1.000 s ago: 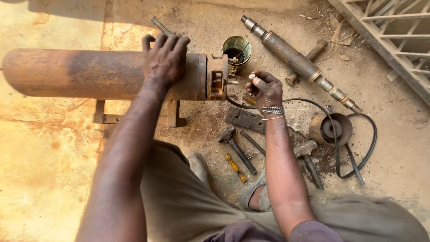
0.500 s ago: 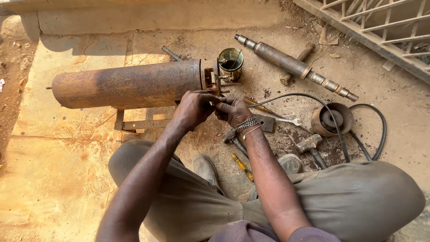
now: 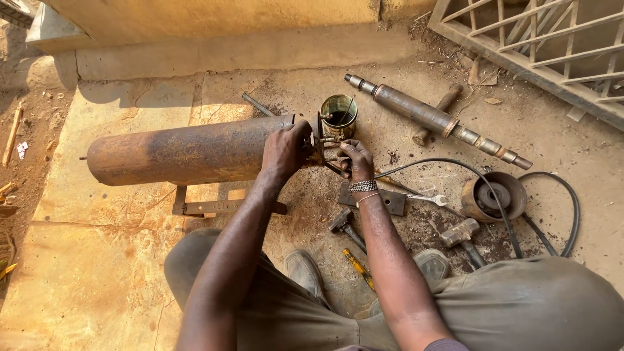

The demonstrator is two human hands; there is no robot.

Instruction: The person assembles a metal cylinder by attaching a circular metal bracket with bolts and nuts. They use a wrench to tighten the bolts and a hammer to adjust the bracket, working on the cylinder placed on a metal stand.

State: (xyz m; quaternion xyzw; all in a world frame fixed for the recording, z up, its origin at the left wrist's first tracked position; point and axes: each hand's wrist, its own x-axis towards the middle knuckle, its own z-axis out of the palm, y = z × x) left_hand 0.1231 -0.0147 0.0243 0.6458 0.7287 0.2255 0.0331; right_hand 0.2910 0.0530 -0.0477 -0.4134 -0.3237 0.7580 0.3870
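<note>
the big cylinder (image 3: 188,151) is rusted metal, matt and rough, brown with darker patches. the small tin can (image 3: 338,116) beside it is dull metal with a worn greenish coat. the long shaft (image 3: 434,119) is grey steel, smoother, faintly shiny. the hose (image 3: 494,195) is matt black rubber. the ground (image 3: 117,260) is rough, dusty concrete.

I count one long rusty steel cylinder (image 3: 188,151) at nine o'clock, one open green tin can (image 3: 338,116) at twelve, one stepped grey metal shaft (image 3: 435,121) at one, two steel-headed hammers (image 3: 463,233) (image 3: 340,221) at five, one silver open-ended spanner (image 3: 426,198).
</note>
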